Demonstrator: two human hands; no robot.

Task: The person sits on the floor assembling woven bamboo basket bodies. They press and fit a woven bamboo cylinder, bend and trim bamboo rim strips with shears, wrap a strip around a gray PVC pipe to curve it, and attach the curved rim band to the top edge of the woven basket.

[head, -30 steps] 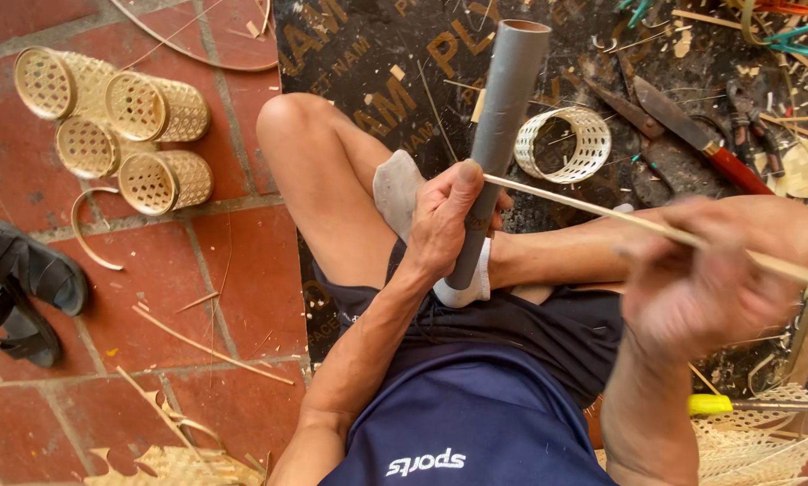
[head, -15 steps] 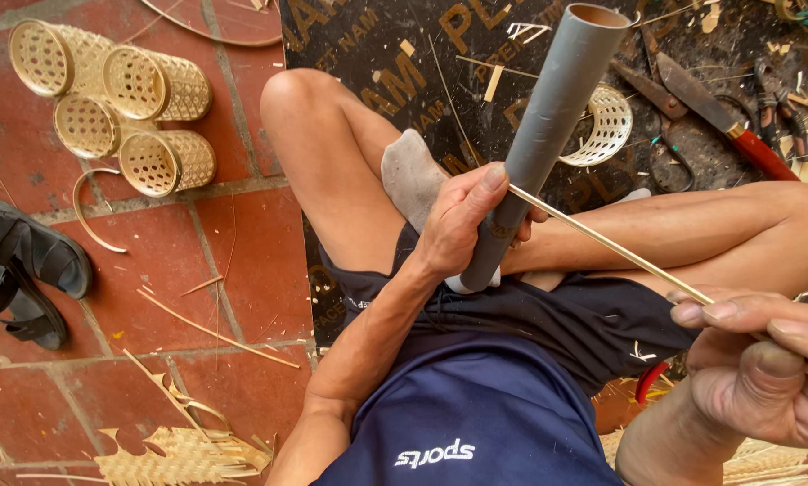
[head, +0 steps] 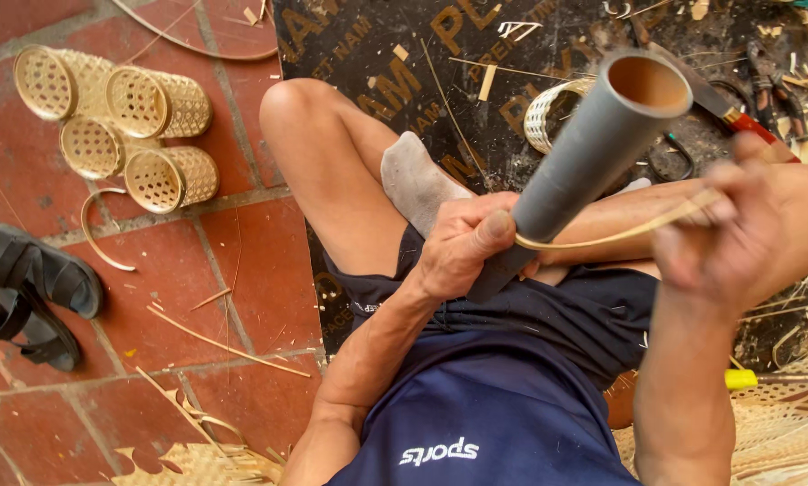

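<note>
right hand (head: 737, 234) nearer pipe (head: 575, 166), strip (head: 602, 236) now bent

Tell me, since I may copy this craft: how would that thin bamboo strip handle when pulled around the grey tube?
Probably springy, not floppy: the bamboo strip curves around the grey tube without kinking. Likely light, since the right hand pulls it alone. It may spring back if the left hand lets go.

Woven baskets (head: 121, 126) far left; sandals (head: 31, 292) near left; pipe (head: 575, 166) centre, left hand (head: 462, 243) gripping; knife (head: 737, 112) far right.
</note>
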